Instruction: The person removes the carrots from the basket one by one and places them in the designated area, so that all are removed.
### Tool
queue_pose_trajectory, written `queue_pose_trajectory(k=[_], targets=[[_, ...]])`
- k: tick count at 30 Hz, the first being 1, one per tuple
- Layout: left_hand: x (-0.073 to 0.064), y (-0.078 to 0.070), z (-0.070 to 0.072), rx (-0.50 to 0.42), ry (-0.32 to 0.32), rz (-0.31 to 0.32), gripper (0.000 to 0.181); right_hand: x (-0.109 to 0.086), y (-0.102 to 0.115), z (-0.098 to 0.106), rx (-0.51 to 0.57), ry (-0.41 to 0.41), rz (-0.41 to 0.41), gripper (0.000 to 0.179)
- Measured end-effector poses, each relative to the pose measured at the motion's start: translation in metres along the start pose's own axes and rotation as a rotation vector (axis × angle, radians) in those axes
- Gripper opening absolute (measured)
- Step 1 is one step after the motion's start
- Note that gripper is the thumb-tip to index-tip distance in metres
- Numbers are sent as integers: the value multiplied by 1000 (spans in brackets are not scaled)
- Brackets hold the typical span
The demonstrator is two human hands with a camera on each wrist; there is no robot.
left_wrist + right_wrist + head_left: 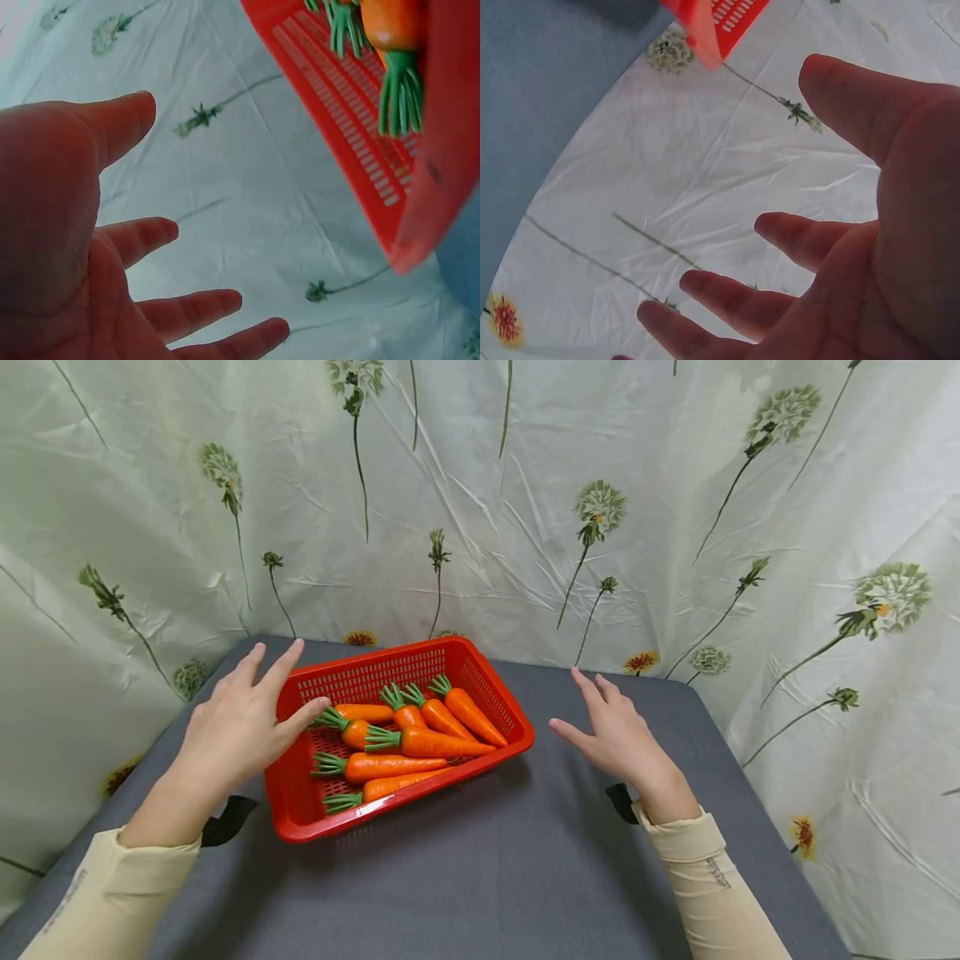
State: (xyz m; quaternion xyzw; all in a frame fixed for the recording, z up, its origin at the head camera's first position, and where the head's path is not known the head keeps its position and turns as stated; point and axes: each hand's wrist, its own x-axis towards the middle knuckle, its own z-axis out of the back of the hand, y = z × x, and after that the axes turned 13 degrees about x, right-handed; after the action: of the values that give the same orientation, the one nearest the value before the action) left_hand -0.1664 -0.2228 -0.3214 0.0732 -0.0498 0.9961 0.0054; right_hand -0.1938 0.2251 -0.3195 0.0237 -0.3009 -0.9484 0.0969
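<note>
Red rectangular perforated plastic basket (pixel 450 774) of glossy green-topped orange carrots (pixel 442 744): on flat grey table (pixel 487 877), between left hand (pixel 236 722) and right hand (pixel 618 735), both spread wide, empty. Judgement: an even, two-ended hold suits best.

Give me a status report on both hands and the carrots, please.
Left hand empty, near red perforated basket. Right hand empty, off basket's right end. Carrots lying inside basket. No obstruction visible.
</note>
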Motion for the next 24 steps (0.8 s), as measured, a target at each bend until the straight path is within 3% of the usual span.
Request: queue_pose_trajectory(k=[8, 14, 19, 24], targets=[[-3, 30, -4, -74, 26, 35, 94, 16, 4, -3, 90, 83, 78, 80], [-4, 55, -12, -115, 43, 66, 92, 29, 11, -9, 59, 110, 79, 75], [-6, 70, -23, -181, 43, 50, 89, 42, 20, -15, 35, 143, 84, 74], [-6, 82, -38, -259, 100, 34, 89, 54, 28, -24, 13, 180, 105, 72]])
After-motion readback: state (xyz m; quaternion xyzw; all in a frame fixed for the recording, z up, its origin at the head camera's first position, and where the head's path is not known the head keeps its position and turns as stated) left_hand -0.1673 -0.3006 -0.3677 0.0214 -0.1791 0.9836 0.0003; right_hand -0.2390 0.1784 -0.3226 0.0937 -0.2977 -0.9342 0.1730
